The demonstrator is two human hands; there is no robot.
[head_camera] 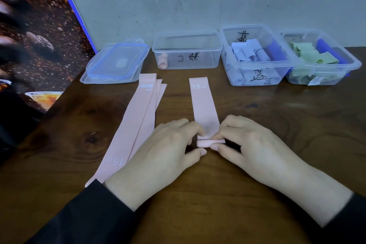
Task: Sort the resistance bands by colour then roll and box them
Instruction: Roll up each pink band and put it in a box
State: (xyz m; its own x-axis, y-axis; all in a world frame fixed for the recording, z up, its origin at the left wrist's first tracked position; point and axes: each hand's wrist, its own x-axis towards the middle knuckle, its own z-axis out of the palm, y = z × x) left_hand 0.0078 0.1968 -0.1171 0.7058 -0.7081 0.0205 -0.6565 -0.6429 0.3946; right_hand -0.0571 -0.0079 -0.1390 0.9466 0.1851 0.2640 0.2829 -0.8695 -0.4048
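Presently left hand [170, 144] and right hand [243, 144] pinch started roll of pink band [205, 109], mid-table toward near edge. Risk: loose pinch, elastic springs open; uneven thumb pressure skews roll.

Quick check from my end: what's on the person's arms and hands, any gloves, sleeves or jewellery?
Both the left hand and right hand are bare: no gloves, rings or watch visible. Plain black long sleeves reach each wrist, without visible markings.

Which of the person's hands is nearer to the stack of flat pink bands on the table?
Left. The left hand lies right beside the stack of pink bands, overlapping its edge; the right hand is further off, beyond the band being rolled.
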